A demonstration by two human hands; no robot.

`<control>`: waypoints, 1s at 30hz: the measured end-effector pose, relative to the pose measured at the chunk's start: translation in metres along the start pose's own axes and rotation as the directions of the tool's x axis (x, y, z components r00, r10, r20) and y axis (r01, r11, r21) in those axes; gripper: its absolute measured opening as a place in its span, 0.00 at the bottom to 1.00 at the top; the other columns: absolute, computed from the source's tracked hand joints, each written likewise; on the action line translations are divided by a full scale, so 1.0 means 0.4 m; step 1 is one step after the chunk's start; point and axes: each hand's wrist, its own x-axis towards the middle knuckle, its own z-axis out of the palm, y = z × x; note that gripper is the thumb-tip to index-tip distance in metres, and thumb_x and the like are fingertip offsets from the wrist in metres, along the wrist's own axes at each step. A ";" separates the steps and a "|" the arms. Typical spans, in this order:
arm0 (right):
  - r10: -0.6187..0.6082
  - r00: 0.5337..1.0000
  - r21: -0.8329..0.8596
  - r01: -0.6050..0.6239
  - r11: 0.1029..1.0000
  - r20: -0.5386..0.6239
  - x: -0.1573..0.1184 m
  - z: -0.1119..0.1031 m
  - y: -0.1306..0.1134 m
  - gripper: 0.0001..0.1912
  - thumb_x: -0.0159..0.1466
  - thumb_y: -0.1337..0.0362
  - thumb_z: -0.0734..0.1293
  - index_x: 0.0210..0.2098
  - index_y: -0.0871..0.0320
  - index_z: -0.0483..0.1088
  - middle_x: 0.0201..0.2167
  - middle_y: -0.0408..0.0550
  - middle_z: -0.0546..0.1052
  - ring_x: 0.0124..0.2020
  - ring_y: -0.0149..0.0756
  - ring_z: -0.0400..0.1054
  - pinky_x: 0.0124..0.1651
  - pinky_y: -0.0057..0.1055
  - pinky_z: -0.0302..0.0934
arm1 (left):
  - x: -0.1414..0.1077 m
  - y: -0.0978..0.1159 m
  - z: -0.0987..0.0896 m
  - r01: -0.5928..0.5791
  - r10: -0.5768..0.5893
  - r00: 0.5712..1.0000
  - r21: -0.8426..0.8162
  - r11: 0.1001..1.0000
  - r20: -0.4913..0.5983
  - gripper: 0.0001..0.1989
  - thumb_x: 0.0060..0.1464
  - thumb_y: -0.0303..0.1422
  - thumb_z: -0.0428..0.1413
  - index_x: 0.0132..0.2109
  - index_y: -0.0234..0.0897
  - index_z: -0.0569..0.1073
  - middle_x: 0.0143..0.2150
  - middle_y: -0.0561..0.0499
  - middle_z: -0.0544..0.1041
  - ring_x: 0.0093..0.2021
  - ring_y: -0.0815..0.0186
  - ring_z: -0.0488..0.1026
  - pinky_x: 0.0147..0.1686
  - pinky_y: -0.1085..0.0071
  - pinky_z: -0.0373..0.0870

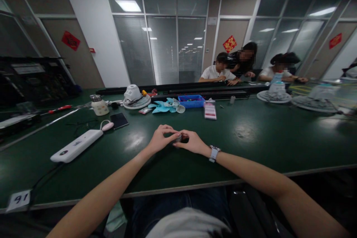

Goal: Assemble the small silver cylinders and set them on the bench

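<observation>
From where I sit, I watch two bare hands meet over the dark green table [156,171], its smooth top giving back soft patches of light. The left hand [164,138] is narrowed to a pinch, thumb and fingertips on a small grey piece [179,138]. The right hand [193,142] curls in from the other side, thumb and forefinger making a rounded loop that closes on the same piece. Fingertips cover most of it, so I can't make out its full shape, nor whether it touches the tabletop. It sits between the hands, near the middle of the table's front part. A watch [214,153] with a pale strap rings the right wrist.

Beyond the hands I see light blue fan blades [160,107], thin and petal-shaped, just beside a shallow blue tray [192,103] with straight walls. Left of the blades lies a white fan [132,95], its rounded housing on a ribbed, circular grille. Nearer on the left, I have a flat, dark, glossy phone [119,120] and a long white power strip [78,147] with rounded ends.
</observation>
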 end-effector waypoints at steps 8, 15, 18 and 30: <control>0.014 1.000 -0.058 -0.014 0.998 0.002 -0.002 -0.004 -0.007 0.22 0.54 0.56 0.75 0.45 0.59 0.73 0.37 0.47 0.78 0.37 0.36 0.72 0.41 0.34 0.66 | 0.007 0.005 0.000 0.007 -0.007 1.000 0.056 0.998 0.002 0.14 0.57 0.45 0.56 0.39 0.43 0.82 0.40 0.47 0.77 0.47 0.56 0.68 0.47 0.62 0.65; 0.018 1.000 -0.055 -0.018 0.998 -0.004 0.002 -0.003 -0.002 0.24 0.53 0.55 0.75 0.45 0.59 0.72 0.38 0.48 0.79 0.37 0.36 0.73 0.41 0.34 0.68 | 0.018 0.010 0.005 0.003 0.000 0.997 0.027 1.000 -0.082 0.12 0.56 0.43 0.57 0.37 0.43 0.81 0.38 0.48 0.79 0.45 0.57 0.70 0.47 0.62 0.66; 0.015 1.000 -0.020 -0.015 1.000 -0.002 0.002 -0.002 -0.002 0.23 0.53 0.55 0.75 0.44 0.59 0.72 0.39 0.48 0.79 0.38 0.37 0.74 0.43 0.35 0.68 | 0.025 -0.010 0.001 0.055 -0.050 0.985 0.025 0.998 -0.165 0.13 0.56 0.44 0.57 0.38 0.43 0.81 0.38 0.48 0.80 0.45 0.58 0.71 0.46 0.63 0.66; 0.047 0.999 0.031 -0.047 0.998 0.012 0.001 -0.003 0.000 0.23 0.53 0.54 0.75 0.44 0.58 0.72 0.39 0.48 0.80 0.39 0.38 0.75 0.44 0.35 0.70 | 0.008 -0.106 -0.001 0.334 -0.333 0.942 -0.037 0.942 0.027 0.15 0.41 0.48 0.61 0.29 0.44 0.83 0.25 0.51 0.80 0.27 0.60 0.73 0.26 0.70 0.61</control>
